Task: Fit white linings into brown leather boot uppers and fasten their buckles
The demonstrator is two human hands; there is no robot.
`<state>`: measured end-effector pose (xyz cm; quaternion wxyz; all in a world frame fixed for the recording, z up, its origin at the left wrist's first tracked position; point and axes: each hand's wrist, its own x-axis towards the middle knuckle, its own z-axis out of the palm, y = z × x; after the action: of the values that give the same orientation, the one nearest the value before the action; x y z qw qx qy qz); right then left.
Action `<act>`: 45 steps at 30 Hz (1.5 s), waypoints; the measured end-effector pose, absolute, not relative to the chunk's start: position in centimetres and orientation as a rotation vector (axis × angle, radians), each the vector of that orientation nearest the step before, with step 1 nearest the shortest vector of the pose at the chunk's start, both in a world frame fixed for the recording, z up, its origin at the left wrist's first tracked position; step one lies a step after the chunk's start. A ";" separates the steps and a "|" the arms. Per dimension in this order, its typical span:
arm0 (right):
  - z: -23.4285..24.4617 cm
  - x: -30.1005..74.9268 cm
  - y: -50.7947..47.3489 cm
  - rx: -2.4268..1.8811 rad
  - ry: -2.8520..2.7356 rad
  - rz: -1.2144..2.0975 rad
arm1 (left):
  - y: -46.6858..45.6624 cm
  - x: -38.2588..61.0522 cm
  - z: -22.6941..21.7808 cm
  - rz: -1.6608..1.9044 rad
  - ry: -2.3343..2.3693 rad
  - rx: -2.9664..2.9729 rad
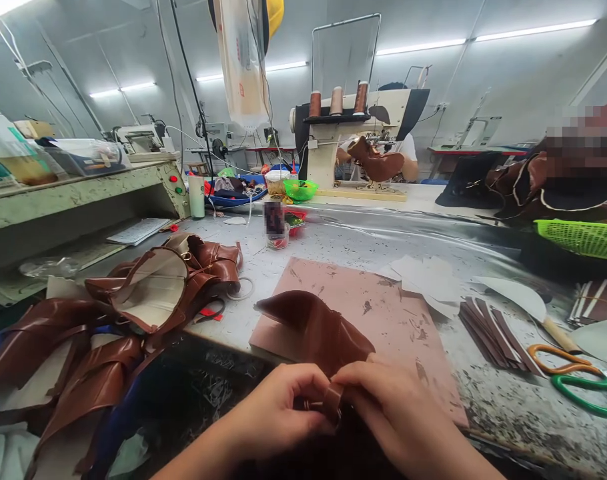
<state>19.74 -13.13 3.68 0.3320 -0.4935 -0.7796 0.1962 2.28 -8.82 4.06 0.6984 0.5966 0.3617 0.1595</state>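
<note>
Just past the table's front edge, my left hand is closed, thumb and fingers pinching a short brown leather strap. My right hand meets it from the other side, its fingers closed on the same strap. The strap appears to belong to a brown leather boot upper, whose far part rests on a pinkish board and whose near part is hidden by my hands. Something thin, perhaps a buckle, shows beside the strap but is too small to make out.
Several brown boot uppers are heaped at left. Leather strips, orange-handled scissors and green-handled scissors lie at right near white paper patterns. A sewing machine stands at the back; a person is behind it.
</note>
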 end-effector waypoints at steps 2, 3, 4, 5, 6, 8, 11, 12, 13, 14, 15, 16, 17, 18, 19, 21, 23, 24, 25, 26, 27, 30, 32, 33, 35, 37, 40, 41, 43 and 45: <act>3.5 19.8 -13.4 -1.266 -2.057 0.579 | -8.9 2.3 4.1 0.396 0.815 1.285; 3.3 19.8 -13.5 -1.244 -2.059 0.627 | -8.9 2.3 4.1 0.411 0.807 1.260; 3.0 19.8 -13.6 -1.216 -2.064 0.664 | -8.9 2.2 4.1 0.424 0.791 1.236; 2.7 19.8 -13.7 -1.181 -2.069 0.675 | -8.9 2.2 4.0 0.437 0.776 1.209; 2.3 19.9 -13.8 -1.129 -2.077 0.660 | -8.9 2.1 3.9 0.451 0.764 1.178; 1.6 19.9 -14.0 -1.003 -2.100 0.587 | -8.8 2.0 3.5 0.475 0.763 1.107; 1.1 19.8 -13.9 -0.860 -2.122 0.437 | -8.5 1.7 2.9 0.456 0.800 1.040; 1.0 19.8 -13.8 -0.850 -2.132 0.371 | -8.4 1.7 2.7 0.439 0.812 1.048; 1.0 19.7 -13.7 -0.852 -2.145 0.296 | -8.3 1.7 2.6 0.425 0.821 1.065; 1.0 19.6 -13.6 -0.858 -2.161 0.217 | -8.3 1.7 2.5 0.415 0.816 1.078; 1.0 19.5 -13.6 -0.874 -2.184 0.151 | -8.2 1.8 2.5 0.407 0.799 1.075; 0.9 19.5 -13.6 -0.892 -2.208 0.105 | -8.2 1.9 2.5 0.404 0.778 1.055; 0.8 19.4 -13.6 -0.911 -2.224 0.077 | -8.2 2.0 2.6 0.407 0.758 1.015; 0.7 19.3 -13.8 -0.940 -2.231 0.067 | -8.1 2.1 2.6 0.416 0.746 0.966; 0.5 19.3 -14.0 -0.981 -2.221 0.061 | -8.1 2.2 2.7 0.425 0.743 0.928; 0.2 19.2 -14.5 -1.080 -2.155 0.030 | -8.1 2.3 2.8 0.444 0.771 0.901; 0.0 19.3 -15.2 -1.161 -2.056 -0.069 | -8.1 2.3 2.9 0.452 0.813 0.929; 0.1 19.4 -15.5 -1.165 -2.011 -0.113 | -8.0 2.3 2.9 0.464 0.844 0.952; 0.2 19.5 -15.8 -1.145 -1.975 -0.124 | -8.0 2.3 2.9 0.483 0.875 0.971; 0.3 19.6 -15.9 -1.102 -1.947 -0.087 | -8.0 2.3 3.0 0.508 0.899 0.989; 0.5 19.7 -15.9 -1.041 -1.928 0.001 | -8.0 2.4 3.0 0.532 0.915 1.012; 0.8 20.0 -15.6 -0.899 -1.867 0.372 | -8.1 2.6 3.2 0.552 0.922 1.057; 0.8 20.0 -15.3 -1.011 -1.758 0.520 | -8.2 2.9 3.2 0.541 0.925 1.063; 0.8 20.0 -15.3 -1.105 -1.688 0.561 | -8.3 3.0 3.2 0.533 0.930 1.059; 0.8 19.9 -15.3 -1.252 -1.578 0.626 | -8.4 3.2 3.2 0.522 0.937 1.057; 1.0 19.8 -15.3 -1.286 -1.571 0.688 | -8.5 3.3 3.2 0.510 0.940 1.067; 1.2 19.7 -15.3 -1.309 -1.625 0.693 | -8.7 3.5 3.3 0.478 0.953 1.111; 1.2 19.7 -15.3 -1.324 -1.635 0.666 | -8.8 3.5 3.4 0.466 0.960 1.134; 1.0 19.8 -15.3 -1.335 -1.661 0.596 | -8.9 3.7 3.6 0.457 0.962 1.185; 0.9 19.9 -15.1 -1.260 -1.727 0.486 | -9.0 3.8 3.6 0.481 0.954 1.210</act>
<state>19.85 -15.15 0.88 0.4570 -0.5113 -0.7006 0.1973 3.77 -8.99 3.59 0.6917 0.5414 0.4268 0.2150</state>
